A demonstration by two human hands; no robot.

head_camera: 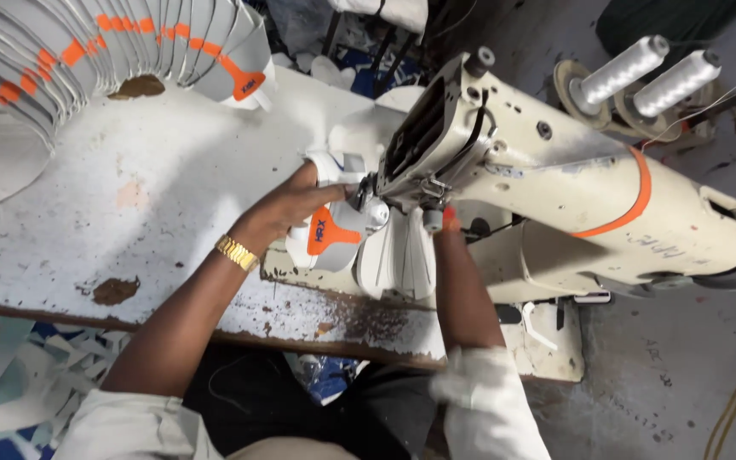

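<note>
White shoe-upper piece [334,234] with an orange tab lay at the near edge of the worn white table [155,187], pushed up against the needle end of the cream sewing machine [555,183]. The piece sat directly under and just right of the left hand [300,204], partly tucked beneath the machine head.

Left forearm came in from lower left, angled up and to the right across the table, a gold watch band [237,252] at the wrist. Left hand lay palm down, fingers curled over the top of the piece and pressed on it, closed on the material rather than spread flat.

Right forearm rose nearly straight up from a white sleeve [483,409] at the bottom of the view. Right hand [446,220] reached in under the machine head, just beside the needle area; mostly hidden by the machine, so could not tell whether its fingers were apart or together, nor what they touched. An orange spot showed at a fingertip.

A fanned row of like white pieces with orange tabs [112,43] curved across the far left of the table, well apart from the hands. Two white thread cones [649,72] stood behind the machine arm.
</note>
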